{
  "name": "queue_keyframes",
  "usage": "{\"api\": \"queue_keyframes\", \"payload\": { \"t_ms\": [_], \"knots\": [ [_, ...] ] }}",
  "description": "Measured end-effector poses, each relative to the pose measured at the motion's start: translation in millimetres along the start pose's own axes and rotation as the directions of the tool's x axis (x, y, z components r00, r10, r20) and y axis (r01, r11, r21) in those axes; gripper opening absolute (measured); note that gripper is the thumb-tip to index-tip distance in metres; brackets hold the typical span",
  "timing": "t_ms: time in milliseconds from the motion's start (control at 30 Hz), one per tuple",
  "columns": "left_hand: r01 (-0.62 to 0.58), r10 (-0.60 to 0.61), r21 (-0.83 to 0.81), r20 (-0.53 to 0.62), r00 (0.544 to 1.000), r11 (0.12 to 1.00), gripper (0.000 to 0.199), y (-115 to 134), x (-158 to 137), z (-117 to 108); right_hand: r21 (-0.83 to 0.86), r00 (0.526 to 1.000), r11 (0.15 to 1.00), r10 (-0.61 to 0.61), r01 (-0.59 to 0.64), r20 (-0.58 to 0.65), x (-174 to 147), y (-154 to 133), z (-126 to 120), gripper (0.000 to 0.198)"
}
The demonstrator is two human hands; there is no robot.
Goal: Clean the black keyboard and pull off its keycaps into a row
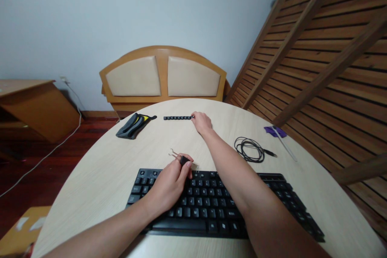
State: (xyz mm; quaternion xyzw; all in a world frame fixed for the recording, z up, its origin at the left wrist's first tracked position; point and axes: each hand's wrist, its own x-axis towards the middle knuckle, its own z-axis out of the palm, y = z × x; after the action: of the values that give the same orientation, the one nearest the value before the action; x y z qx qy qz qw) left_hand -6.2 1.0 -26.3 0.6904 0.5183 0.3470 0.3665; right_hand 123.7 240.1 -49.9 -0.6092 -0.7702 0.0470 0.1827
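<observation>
A black keyboard (193, 201) lies across the front of the round table, and some of its top-row keycaps are gone. Over its upper left part, my left hand (169, 185) is closed around a keycap puller (184, 160) with a black handle and thin wire prongs sticking out at both ends. Farther off, my right hand (202, 122) reaches to the right end of a straight row of black keycaps (177, 118). Its fingers pinch together at the last keycap (192, 117), which they partly hide. My right forearm covers part of the keyboard.
A grey and black cloth pouch (133, 126) with yellow lies at the far left of the table (99, 177). To the right are a coiled black USB cable (249, 150), and a white stick (286, 145) on a purple cloth (279, 131). Wooden slats (317, 68) lean beyond the right edge.
</observation>
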Motion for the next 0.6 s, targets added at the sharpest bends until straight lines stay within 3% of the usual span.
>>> {"api": "queue_keyframes", "payload": {
  "t_ms": [300,467,600],
  "knots": [
    [-0.008,0.008,0.014,0.000,1.000,1.000,0.025,-2.2,0.3,-0.1,-0.019,0.999,1.000,0.011,-0.010,0.045,-5.0,-0.9,-9.5,0.038],
    [-0.011,0.011,0.014,0.002,1.000,1.000,0.026,-3.5,-0.5,-0.1,-0.055,0.989,0.998,-0.019,0.027,0.144,-14.7,8.7,-35.9,0.059],
    [-0.009,0.009,0.026,0.002,1.000,1.000,0.025,-4.7,-1.3,0.1,-0.046,0.976,0.992,-0.109,0.120,0.190,-46.0,22.6,-62.1,0.064]
  ]
}}
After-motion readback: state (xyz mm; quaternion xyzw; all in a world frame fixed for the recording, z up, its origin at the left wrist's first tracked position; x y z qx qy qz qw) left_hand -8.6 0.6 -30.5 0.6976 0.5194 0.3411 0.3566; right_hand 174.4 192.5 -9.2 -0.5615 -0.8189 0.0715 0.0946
